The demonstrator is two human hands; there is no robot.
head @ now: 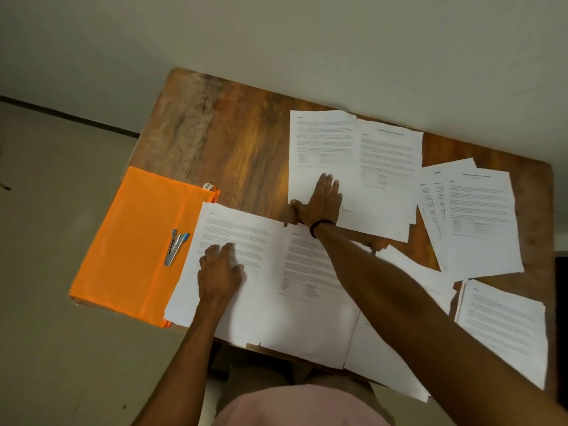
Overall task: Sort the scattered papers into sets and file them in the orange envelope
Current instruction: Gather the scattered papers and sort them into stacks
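Head view: wooden table (pale wall behind); left hand, right hand press papers, fingers loose, gripping nothing.

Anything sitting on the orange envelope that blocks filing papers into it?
Yes. A stapler lies on the orange envelope, and the sheet under the left hand overlaps one edge of it.

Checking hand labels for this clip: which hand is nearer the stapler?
Left. The left hand rests on the near sheet beside the stapler; the right hand presses the far sheet, well away.
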